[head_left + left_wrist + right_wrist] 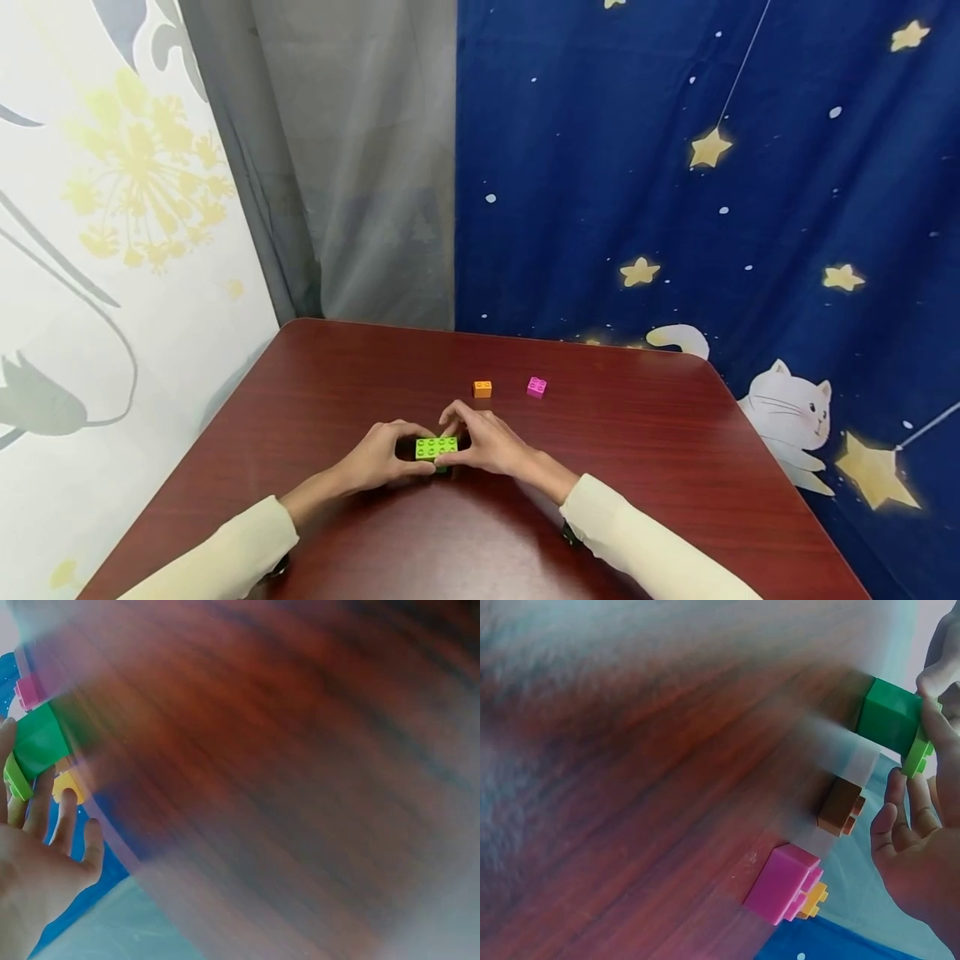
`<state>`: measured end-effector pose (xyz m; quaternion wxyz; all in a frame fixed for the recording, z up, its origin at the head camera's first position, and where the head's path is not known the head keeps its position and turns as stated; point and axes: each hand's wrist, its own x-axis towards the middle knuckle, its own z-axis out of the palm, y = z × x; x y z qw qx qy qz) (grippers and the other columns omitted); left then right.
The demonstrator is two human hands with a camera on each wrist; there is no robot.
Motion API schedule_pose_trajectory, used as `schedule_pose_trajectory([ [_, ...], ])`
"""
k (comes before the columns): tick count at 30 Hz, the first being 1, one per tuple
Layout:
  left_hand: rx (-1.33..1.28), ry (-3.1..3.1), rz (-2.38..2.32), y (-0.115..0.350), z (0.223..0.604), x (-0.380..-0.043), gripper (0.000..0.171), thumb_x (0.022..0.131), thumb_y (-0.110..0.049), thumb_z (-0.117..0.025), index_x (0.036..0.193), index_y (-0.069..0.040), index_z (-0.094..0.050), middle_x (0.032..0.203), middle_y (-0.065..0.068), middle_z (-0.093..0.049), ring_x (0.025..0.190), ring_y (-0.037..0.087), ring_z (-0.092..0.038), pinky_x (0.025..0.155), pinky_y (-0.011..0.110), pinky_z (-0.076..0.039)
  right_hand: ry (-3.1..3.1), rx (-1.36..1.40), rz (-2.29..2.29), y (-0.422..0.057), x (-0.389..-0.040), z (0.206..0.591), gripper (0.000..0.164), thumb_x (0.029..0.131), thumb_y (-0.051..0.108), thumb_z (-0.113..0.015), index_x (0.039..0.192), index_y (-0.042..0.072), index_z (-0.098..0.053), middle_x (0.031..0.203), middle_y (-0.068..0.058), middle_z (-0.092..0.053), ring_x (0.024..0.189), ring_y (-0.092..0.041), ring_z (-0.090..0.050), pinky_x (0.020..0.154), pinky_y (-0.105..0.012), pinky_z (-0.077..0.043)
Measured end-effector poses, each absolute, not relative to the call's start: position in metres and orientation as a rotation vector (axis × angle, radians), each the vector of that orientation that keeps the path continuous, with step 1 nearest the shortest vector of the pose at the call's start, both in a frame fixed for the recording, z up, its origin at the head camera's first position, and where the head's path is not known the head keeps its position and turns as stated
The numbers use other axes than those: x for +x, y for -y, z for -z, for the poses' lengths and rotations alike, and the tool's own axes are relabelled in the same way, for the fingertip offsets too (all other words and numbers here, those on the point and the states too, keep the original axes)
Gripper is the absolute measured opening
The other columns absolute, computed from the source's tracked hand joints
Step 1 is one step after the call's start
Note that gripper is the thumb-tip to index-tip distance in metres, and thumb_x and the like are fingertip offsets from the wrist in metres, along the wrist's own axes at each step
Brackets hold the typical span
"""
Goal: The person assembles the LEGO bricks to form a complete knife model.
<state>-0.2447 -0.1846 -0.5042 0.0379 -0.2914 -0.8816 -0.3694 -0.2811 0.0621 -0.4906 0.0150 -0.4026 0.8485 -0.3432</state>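
Note:
A light green building brick (429, 447) with rows of studs on top sits over a dark green brick (889, 716) on the table. My left hand (378, 457) pinches the light green brick from the left, thumb at its near side and fingers behind. From the right, my right hand (491, 446) pinches the same brick, its thumb along the near edge and its bent index finger at the far side. The left wrist view shows the dark green brick's plain side beneath the fingers.
Beyond the hands, an orange brick (482, 389) and a pink brick (536, 387) lie apart on the dark red table (360, 367). A yellow studded piece (814, 900) shows partly behind the pink brick. Grey and blue star-patterned curtains (562, 233) hang behind the table.

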Motion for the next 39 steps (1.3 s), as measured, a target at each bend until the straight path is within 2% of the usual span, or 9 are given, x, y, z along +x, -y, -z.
schedule_pose_trajectory([
  [5,-0.904,2.693,1.145,0.186,0.503,-0.243,0.041,0.088,-0.04,-0.085,0.124,-0.024,-0.076,0.118,-0.007,-0.073,0.104,0.014,-0.064,0.084,0.037,-0.055,-2.641,-1.279,1.082,-0.061,-0.28,0.492,0.054,0.084,0.035,-0.088,0.123,0.015,-0.055,0.099,0.01,-0.075,0.091,0.002,-0.067,0.086,-0.033,-0.057],
  [9,-0.936,2.681,1.125,0.181,0.5,-0.246,0.037,0.087,-0.033,-0.087,0.122,-0.023,-0.077,0.115,-0.008,-0.074,0.102,0.012,-0.065,0.083,0.037,-0.056,-2.639,-1.288,1.117,-0.065,-0.281,0.494,0.056,0.085,0.033,-0.088,0.125,0.01,-0.056,0.098,0.007,-0.075,0.091,-0.001,-0.068,0.085,-0.033,-0.057],
  [14,-0.961,2.68,1.092,0.176,0.495,-0.25,0.035,0.088,-0.03,-0.086,0.121,-0.021,-0.077,0.115,-0.01,-0.075,0.105,0.012,-0.066,0.088,0.041,-0.056,-2.645,-1.29,1.132,-0.069,-0.28,0.497,0.054,0.089,0.033,-0.084,0.128,0.009,-0.057,0.103,0.006,-0.072,0.089,-0.001,-0.066,0.082,-0.032,-0.058],
  [23,-0.937,2.73,1.088,0.178,0.495,-0.247,0.033,0.089,-0.03,-0.085,0.12,-0.022,-0.077,0.115,-0.009,-0.075,0.107,0.018,-0.066,0.09,0.046,-0.054,-2.658,-1.293,1.074,-0.078,-0.272,0.5,0.061,0.091,0.04,-0.081,0.139,0.011,-0.056,0.112,0.005,-0.07,0.092,-0.005,-0.066,0.079,-0.021,-0.054],
  [31,-0.863,2.772,1.102,0.177,0.499,-0.248,0.034,0.084,-0.029,-0.089,0.116,-0.025,-0.077,0.107,-0.014,-0.074,0.096,0.008,-0.063,0.085,0.034,-0.054,-2.669,-1.366,1.124,-0.099,-0.279,0.494,0.056,0.09,0.035,-0.083,0.136,0.01,-0.061,0.109,0.0,-0.073,0.093,-0.015,-0.07,0.079,-0.032,-0.057],
  [35,-0.859,2.774,1.106,0.177,0.499,-0.25,0.034,0.083,-0.028,-0.09,0.114,-0.026,-0.077,0.104,-0.014,-0.073,0.095,0.007,-0.063,0.085,0.034,-0.054,-2.702,-1.352,1.12,-0.111,-0.283,0.49,0.055,0.09,0.037,-0.083,0.133,0.01,-0.063,0.103,0.0,-0.073,0.087,-0.016,-0.069,0.073,-0.033,-0.056],
  [39,-0.85,2.788,1.124,0.177,0.499,-0.25,0.034,0.083,-0.028,-0.09,0.114,-0.027,-0.077,0.105,-0.015,-0.073,0.095,0.007,-0.063,0.086,0.037,-0.055,-2.725,-1.323,1.117,-0.126,-0.287,0.485,0.054,0.089,0.036,-0.084,0.132,0.01,-0.065,0.104,-0.001,-0.073,0.088,-0.016,-0.069,0.074,-0.035,-0.057],
])
